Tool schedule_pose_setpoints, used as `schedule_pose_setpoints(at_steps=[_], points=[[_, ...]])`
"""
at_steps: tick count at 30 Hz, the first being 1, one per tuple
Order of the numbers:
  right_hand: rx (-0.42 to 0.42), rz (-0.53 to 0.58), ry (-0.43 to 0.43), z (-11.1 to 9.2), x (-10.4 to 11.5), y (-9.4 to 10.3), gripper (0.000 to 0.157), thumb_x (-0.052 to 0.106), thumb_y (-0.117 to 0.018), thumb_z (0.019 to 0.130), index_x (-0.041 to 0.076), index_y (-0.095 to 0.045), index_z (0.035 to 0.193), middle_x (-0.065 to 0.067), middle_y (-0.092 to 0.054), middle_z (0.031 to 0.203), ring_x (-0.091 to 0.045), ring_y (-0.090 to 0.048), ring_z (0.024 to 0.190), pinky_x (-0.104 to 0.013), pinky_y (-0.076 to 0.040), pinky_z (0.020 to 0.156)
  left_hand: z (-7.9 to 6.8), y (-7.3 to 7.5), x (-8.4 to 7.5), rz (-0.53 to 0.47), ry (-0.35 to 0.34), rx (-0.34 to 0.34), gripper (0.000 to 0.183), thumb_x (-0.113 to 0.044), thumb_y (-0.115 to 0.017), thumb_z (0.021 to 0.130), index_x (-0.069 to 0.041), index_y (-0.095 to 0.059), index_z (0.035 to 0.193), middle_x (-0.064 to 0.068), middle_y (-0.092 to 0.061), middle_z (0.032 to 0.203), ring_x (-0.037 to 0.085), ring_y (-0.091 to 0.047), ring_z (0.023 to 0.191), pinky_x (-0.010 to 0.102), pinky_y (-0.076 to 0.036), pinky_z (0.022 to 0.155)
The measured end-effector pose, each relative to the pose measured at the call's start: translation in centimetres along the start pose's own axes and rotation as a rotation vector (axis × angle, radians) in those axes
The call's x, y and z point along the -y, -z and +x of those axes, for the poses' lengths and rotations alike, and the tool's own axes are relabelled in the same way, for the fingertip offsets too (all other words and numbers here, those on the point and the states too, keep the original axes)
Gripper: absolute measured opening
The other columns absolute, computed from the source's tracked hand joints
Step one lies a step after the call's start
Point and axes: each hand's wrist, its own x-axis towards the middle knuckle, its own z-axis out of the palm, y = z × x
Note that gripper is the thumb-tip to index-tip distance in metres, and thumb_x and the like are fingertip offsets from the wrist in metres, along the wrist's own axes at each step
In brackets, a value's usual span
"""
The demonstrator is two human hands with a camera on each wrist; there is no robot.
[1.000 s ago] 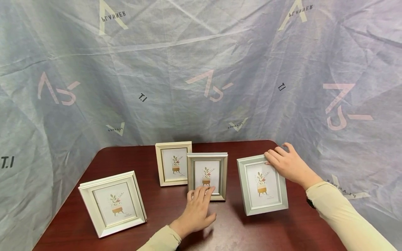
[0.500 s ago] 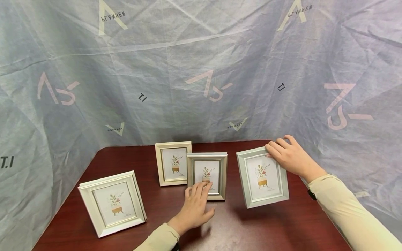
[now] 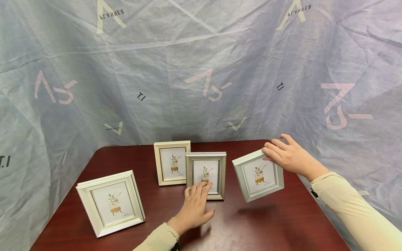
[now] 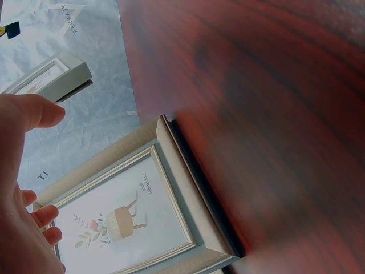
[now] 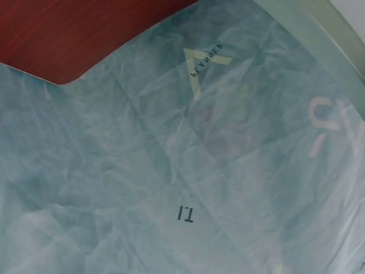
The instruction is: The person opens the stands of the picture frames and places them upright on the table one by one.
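In the head view my right hand [image 3: 282, 155] grips a pale grey-green picture frame [image 3: 279, 186] by its top right corner. That frame hangs tilted above the table, its shadow below it. In the right wrist view only a strip of the frame [image 5: 319, 48] shows, and the hand is out of sight. My left hand [image 3: 193, 207] has its fingers extended before a champagne-coloured picture frame [image 3: 221, 174] standing on the table. In the left wrist view the left hand [image 4: 23, 171] is close to this frame [image 4: 191, 200]; whether the fingertips touch it, I cannot tell.
A cream picture frame [image 3: 157, 165] stands behind and left of the champagne one, partly overlapped by it. At the left a white picture frame [image 3: 86, 205] stands angled. Grey printed cloth [image 3: 172, 115] hangs around the dark red table [image 3: 245, 233].
My right hand has raised the grey-green frame off the table and tipped it, its bottom edge swinging up. The left hand has shifted slightly up and left. The other frames stay put.
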Motion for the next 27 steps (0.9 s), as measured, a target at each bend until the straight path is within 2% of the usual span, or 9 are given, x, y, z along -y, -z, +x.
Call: schedule_pose_setpoints(at_steps=[8, 15, 21, 27], points=[[0.046, -0.014, 0.076, 0.7, 0.0, 0.7, 0.034, 0.023, -0.037, 0.109, -0.001, -0.060, 0.110, -0.013, -0.060, 0.097, -0.029, -0.058, 0.084, -0.055, -0.044, 0.077, 0.6, 0.6, 0.6, -0.066, -0.014, 0.020, 0.088, -0.041, -0.077, 0.077, -0.005, -0.037, 0.146, 0.012, -0.041, 0.138, 0.028, -0.038, 0.123, 0.046, -0.030, 0.090], [0.135, -0.063, 0.106, 1.3, 0.1, 1.8, 0.037, 0.016, -0.030, 0.110, -0.001, -0.059, 0.126, -0.011, -0.058, 0.099, -0.026, -0.057, 0.085, -0.054, -0.044, 0.083, 3.0, 2.5, 1.8, -0.065, -0.049, -0.005, 0.080, -0.038, -0.074, 0.079, -0.005, -0.042, 0.144, 0.012, -0.049, 0.130, 0.029, -0.042, 0.120, 0.050, -0.033, 0.092], [0.079, -0.032, 0.105, 2.1, 0.3, 1.9, 0.035, 0.020, -0.039, 0.108, -0.002, -0.061, 0.124, -0.013, -0.058, 0.097, -0.029, -0.056, 0.083, -0.056, -0.043, 0.081, 4.9, 4.3, 2.7, -0.082, -0.064, -0.020, 0.077, -0.036, -0.073, 0.081, -0.004, -0.042, 0.144, 0.012, -0.049, 0.129, 0.030, -0.042, 0.120, 0.050, -0.033, 0.090], [0.042, 0.004, 0.075, 2.5, 0.5, 1.9, 0.035, 0.026, -0.038, 0.108, 0.003, -0.063, 0.116, -0.010, -0.060, 0.098, -0.029, -0.057, 0.084, -0.057, -0.041, 0.080, 5.7, 5.4, 3.2, -0.103, -0.057, -0.027, 0.079, -0.032, -0.074, 0.081, -0.004, -0.039, 0.147, 0.012, -0.049, 0.128, 0.031, -0.041, 0.119, 0.051, -0.032, 0.091]])
